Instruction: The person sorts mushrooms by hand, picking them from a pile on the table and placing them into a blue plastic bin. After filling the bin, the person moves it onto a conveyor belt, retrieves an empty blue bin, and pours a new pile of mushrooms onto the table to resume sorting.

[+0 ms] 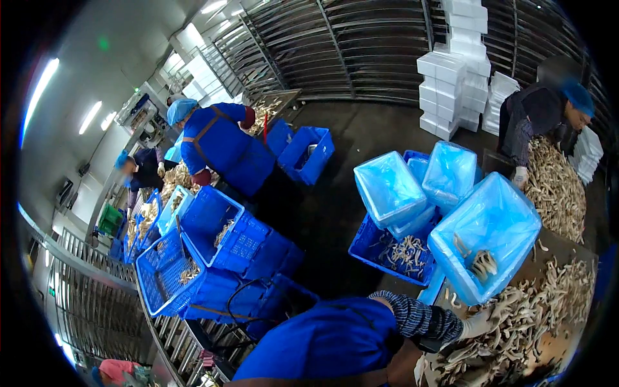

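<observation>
My left hand (pixel 476 324), in a white glove below a dark striped cuff, reaches into a heap of pale long-stemmed mushrooms (pixel 541 316) spread on the work table (pixel 577 250). Its fingers are hard to make out against the mushrooms, and I cannot tell whether they hold any. Just above this hand stands a tilted bin lined with light blue plastic (pixel 445 248), with a small bunch of mushrooms (pixel 483 264) at its bottom. My blue sleeve (pixel 322 342) fills the lower middle. My right hand is out of view.
More lined bins (pixel 389 187) stand beyond, by a blue crate (pixel 367 248) with loose mushrooms. At right a co-worker (pixel 538 119) handles a mushroom heap (pixel 558 187). Stacked blue crates (pixel 213 277) and other workers (pixel 222 148) are at left. White foam boxes (pixel 445 90) stand behind.
</observation>
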